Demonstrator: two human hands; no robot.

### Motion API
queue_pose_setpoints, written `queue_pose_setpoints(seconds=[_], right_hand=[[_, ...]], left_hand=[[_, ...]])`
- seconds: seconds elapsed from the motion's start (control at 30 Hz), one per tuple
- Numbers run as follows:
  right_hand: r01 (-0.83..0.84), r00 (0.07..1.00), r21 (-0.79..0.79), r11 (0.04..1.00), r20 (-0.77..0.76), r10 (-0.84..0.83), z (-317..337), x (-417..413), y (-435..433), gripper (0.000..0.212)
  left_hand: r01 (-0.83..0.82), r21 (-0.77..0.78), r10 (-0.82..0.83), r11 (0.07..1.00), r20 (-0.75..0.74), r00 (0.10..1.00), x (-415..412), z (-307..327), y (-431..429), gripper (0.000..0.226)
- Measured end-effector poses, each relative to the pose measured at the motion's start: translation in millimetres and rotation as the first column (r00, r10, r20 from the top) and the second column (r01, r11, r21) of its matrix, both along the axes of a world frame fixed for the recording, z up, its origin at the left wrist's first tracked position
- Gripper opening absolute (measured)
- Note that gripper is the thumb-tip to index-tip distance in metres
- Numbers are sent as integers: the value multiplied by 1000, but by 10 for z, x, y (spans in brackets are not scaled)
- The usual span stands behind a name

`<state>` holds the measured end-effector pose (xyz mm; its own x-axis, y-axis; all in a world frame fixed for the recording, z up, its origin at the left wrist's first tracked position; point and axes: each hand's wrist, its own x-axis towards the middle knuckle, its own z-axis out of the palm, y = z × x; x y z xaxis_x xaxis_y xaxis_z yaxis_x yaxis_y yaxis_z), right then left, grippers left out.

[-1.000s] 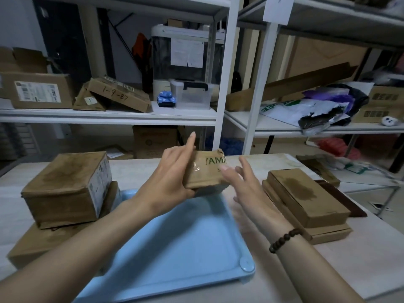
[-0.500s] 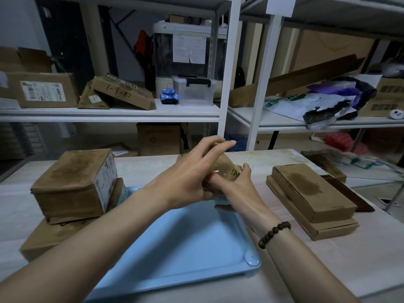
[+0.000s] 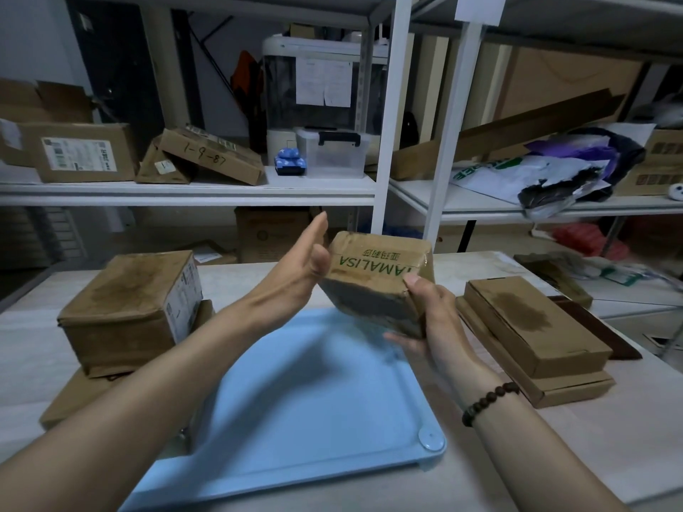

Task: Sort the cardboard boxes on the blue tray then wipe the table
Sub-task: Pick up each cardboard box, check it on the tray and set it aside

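Forearms are extended from the lower corners over a light blue plastic tray (image 3: 295,419), which lies flat on a pale wooden table (image 3: 598,460) with one rounded corner nearest the right wrist. A dark bead bracelet (image 3: 488,402) is worn on that wrist. Above the far half of the tray, clear of its surface, a small brown cardboard box (image 3: 377,275) with green lettering on its upper face is held tilted between both hands. The right hand (image 3: 434,327) is closed round the box's near right corner: the thumb is laid on the top edge, and the fingers are curled underneath. The left hand (image 3: 295,279) is set against the box's left side with the palm turned inward, the thumb pressed to the edge and the fingers held straight, pointing up and away; nothing is gripped by it. To the left of the tray, a stained brown cardboard carton (image 3: 125,304) with a white label on its side is stacked on a flatter box. To the right, two flat brown cardboard boxes (image 3: 532,327) are piled one on the other, just beside the tray. Beyond the table, white metal shelving (image 3: 184,190) is loaded with more cartons, a clear tub and bags.
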<state>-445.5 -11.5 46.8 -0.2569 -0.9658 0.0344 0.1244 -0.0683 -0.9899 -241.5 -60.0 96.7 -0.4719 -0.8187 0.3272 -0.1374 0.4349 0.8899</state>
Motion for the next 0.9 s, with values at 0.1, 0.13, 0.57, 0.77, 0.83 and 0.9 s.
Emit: queue_pose_setpoints(seconds=[0.1, 0.13, 0.57, 0.77, 0.83, 0.9], right_hand=[[41, 998, -80, 996, -48, -45, 0, 25, 48, 91], [44, 996, -107, 993, -78, -52, 8, 37, 64, 96], [-51, 977, -217, 975, -211, 4, -100, 24, 73, 114], [-71, 804, -477, 876, -547, -233, -213, 69, 130, 122], [-128, 748, -520, 845, -610, -262, -216, 74, 128, 122], [-182, 775, -462, 868, -611, -162, -194, 78, 156, 114]], left_hand=[[87, 2, -87, 996, -39, 995, 23, -144, -48, 170], [73, 4, -73, 997, -41, 997, 21, -145, -70, 170], [-199, -365, 288, 910, 209, 934, 98, -108, -21, 52], [-168, 594, 147, 787, 83, 986, -7, -23, 99, 90], [-56, 654, 62, 754, 14, 998, -18, -29, 102, 60], [-54, 636, 78, 770, -10, 997, -3, -57, 74, 52]])
